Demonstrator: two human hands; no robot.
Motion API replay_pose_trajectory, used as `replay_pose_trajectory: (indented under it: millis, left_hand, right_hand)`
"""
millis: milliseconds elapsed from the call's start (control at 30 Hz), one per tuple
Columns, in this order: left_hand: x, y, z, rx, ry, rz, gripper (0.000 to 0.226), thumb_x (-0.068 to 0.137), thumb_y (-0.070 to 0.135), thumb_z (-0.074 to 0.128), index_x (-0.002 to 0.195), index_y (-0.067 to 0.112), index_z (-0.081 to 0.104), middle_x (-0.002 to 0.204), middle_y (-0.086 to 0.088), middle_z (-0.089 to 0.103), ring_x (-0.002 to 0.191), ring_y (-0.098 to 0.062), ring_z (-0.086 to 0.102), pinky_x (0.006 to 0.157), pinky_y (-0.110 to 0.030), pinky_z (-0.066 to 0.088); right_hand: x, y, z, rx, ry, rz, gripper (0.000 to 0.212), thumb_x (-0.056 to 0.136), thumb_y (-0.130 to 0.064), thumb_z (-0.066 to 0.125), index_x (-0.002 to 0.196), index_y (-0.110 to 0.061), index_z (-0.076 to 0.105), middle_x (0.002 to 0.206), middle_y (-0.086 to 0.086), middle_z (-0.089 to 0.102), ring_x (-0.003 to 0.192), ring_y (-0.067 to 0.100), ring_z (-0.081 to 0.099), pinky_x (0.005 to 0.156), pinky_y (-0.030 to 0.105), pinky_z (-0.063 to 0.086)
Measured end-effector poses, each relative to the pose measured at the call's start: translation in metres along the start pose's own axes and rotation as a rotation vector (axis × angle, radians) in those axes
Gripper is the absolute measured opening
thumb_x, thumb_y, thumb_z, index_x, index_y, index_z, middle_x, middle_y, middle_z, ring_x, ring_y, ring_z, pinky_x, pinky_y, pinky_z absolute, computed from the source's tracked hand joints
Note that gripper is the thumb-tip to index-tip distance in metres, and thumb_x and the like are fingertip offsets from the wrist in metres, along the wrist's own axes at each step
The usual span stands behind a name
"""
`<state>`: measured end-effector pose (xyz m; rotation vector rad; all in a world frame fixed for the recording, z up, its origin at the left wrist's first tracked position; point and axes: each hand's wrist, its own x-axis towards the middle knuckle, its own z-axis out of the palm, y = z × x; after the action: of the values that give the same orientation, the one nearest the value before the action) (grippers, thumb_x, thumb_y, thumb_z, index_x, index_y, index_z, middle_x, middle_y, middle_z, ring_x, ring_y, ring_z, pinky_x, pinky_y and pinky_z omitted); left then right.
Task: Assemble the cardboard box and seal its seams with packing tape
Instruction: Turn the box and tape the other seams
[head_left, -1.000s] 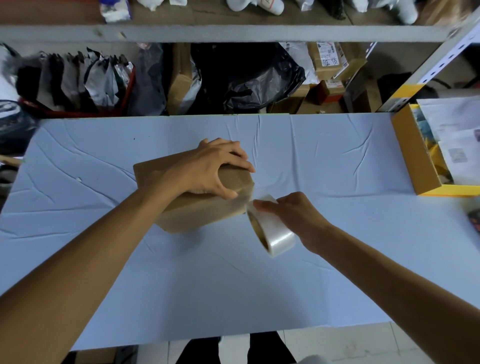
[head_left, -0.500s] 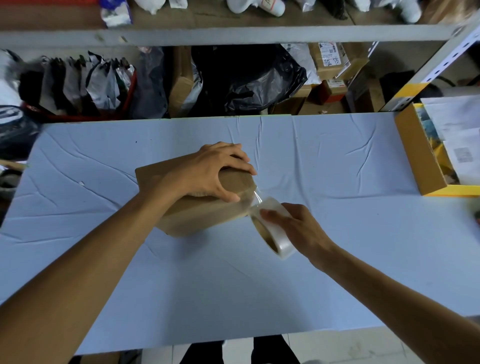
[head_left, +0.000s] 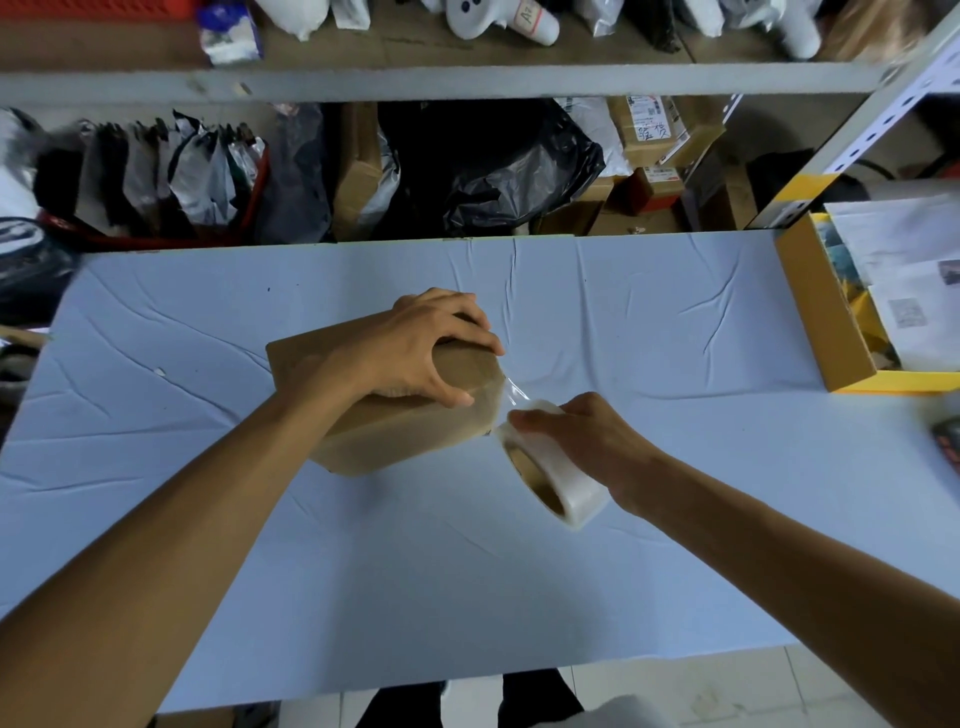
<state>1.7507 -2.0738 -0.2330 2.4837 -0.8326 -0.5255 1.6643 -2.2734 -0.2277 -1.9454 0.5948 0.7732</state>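
Box taped at frame centre, on table.
Box (head_left: 415, 431) is gripped from above by left hand (head_left: 415, 353), fingers curled over its right end; tape roll (head_left: 553, 467) is clasped in right hand (head_left: 587, 441), clear strip stretched to box edge.

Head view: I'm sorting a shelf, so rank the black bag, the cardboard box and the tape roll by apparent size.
1. The cardboard box and the black bag: about alike here; the bag sits farther back, so no ranking between them.
2. The tape roll: plainly smallest.
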Motion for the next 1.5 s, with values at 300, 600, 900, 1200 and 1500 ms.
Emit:
replay_pose_trajectory:
  millis: [300, 600, 900, 1200, 1500]
  left_hand:
    - [0.001, -0.001, -0.002, 0.000, -0.028, -0.035, 0.057, 0.074, 0.040, 0.076, 0.127, 0.041, 0.055, 0.140, 0.017, 0.039, 0.143, -0.003, 0.016, 0.117, -0.052, 0.011]
    - [-0.002, -0.003, -0.003, -0.005, -0.032, -0.039, 0.086, 0.071, 0.043, 0.079, 0.145, 0.040, 0.034, 0.157, 0.013, 0.022, 0.147, -0.004, -0.001, 0.119, -0.047, -0.002]
    - [-0.016, 0.000, 0.003, -0.046, 0.087, -0.033, 0.071, 0.079, 0.053, 0.067, 0.142, 0.038, 0.039, 0.158, 0.013, 0.020, 0.147, -0.005, 0.000, 0.118, -0.041, 0.001]
    - [-0.052, -0.042, -0.031, -0.462, 0.738, -0.282, 0.027, 0.096, 0.035, 0.052, 0.120, 0.027, 0.063, 0.120, 0.008, 0.064, 0.111, -0.001, 0.057, 0.096, -0.018, 0.044]
    - [-0.092, -0.082, 0.010, -0.558, 0.913, -0.483, 0.024, 0.097, 0.025, 0.049, 0.114, 0.021, 0.065, 0.114, 0.004, 0.065, 0.102, -0.005, 0.059, 0.088, -0.017, 0.045]
  right_hand:
    - [0.001, 0.001, -0.001, -0.028, 0.008, 0.079, 0.047, 0.083, -0.049, 0.064, 0.101, -0.007, 0.053, 0.077, 0.003, 0.050, 0.066, 0.018, 0.046, 0.056, 0.028, 0.032]
    - [-0.007, 0.000, 0.002, 0.002, -0.011, 0.083, 0.048, 0.085, -0.048, 0.064, 0.106, -0.007, 0.051, 0.078, 0.002, 0.048, 0.067, 0.014, 0.044, 0.054, 0.027, 0.028]
    - [-0.009, -0.005, 0.009, 0.059, -0.017, 0.094, 0.047, 0.084, -0.045, 0.065, 0.110, -0.010, 0.047, 0.083, 0.001, 0.047, 0.070, 0.014, 0.044, 0.056, 0.027, 0.029]
    - [-0.012, -0.008, 0.007, 0.057, 0.004, 0.110, 0.046, 0.087, -0.044, 0.062, 0.112, -0.009, 0.047, 0.083, 0.002, 0.047, 0.071, 0.015, 0.044, 0.061, 0.029, 0.032]
    - [-0.002, -0.006, 0.014, 0.014, 0.042, 0.130, 0.056, 0.082, -0.049, 0.066, 0.118, -0.008, 0.051, 0.090, 0.007, 0.052, 0.074, 0.020, 0.047, 0.061, 0.031, 0.032]
